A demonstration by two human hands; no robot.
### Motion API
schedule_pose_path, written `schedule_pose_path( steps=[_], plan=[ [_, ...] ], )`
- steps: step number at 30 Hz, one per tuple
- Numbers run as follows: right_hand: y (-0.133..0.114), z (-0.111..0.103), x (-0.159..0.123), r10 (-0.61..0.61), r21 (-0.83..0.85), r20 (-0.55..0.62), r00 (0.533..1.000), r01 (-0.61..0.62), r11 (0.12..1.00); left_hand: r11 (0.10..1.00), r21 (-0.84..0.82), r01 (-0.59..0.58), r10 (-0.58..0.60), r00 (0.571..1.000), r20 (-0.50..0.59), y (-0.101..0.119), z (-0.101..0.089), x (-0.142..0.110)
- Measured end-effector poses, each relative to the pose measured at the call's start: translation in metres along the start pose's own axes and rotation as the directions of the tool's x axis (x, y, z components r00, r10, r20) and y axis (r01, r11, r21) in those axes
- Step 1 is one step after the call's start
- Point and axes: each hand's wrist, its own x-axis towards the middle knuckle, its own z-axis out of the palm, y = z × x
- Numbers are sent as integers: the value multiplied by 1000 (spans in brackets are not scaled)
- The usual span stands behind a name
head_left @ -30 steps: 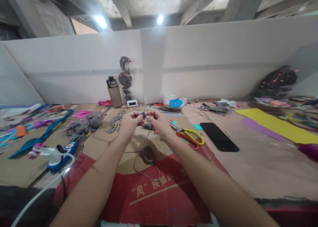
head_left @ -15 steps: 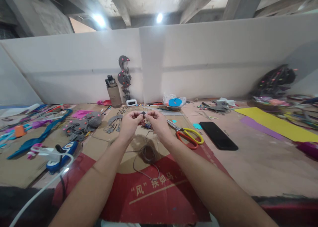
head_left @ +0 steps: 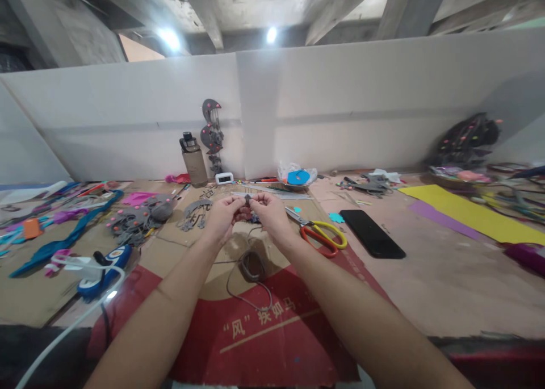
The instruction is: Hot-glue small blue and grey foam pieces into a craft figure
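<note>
Two hands pinching a small grey piece (head_left: 247,199) over the cardboard

In the head view, your left hand (head_left: 225,214) and your right hand (head_left: 267,212) are meeting near the middle of the table. Your left thumb and fingers are closing narrowly on one side of the grey piece, and your right thumb and fingers are gripping the other side. The piece is sitting right between your fingertips, above the far part of the red and brown cardboard (head_left: 272,355); its exact shape is too small to make out.

Nearer to you, a coil of grey cord (head_left: 251,277) is lying on the cardboard between your forearms, with a loose loop spreading toward the printed characters. Just beyond your left hand's outer side, flat grey cutouts (head_left: 196,214) are resting on the brown area. To the right of your right hand, scissors with one red and one yellow handle (head_left: 326,234) are lying with their blades pointing toward the hand, and a black phone (head_left: 372,233) is lying past them.

Behind your hands, a bottle (head_left: 195,166) is standing upright near the white panel, and a small white clock-like device (head_left: 224,179) is sitting beside it. Farther left, grey pieces with pink dots (head_left: 138,216) are lying heaped.
</note>
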Motion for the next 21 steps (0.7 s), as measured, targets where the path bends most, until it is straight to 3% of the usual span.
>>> schedule_pose_path(
  steps=[8, 17, 21],
  plan=[
    [2, -5, 1, -13, -52, 26, 1000, 14, 999, 998, -11, 57, -57, 998, 30, 0, -6, 3],
    [3, -3, -3, -23, -114, 84, 996, 32, 993, 984, 171, -50, 57, 998, -34, -7, -7, 6],
    [7, -6, 0, 26, -68, 77, 997, -20, 997, 993, 120, -6, 10, 999, -33, -10, -9, 8]
  ],
)
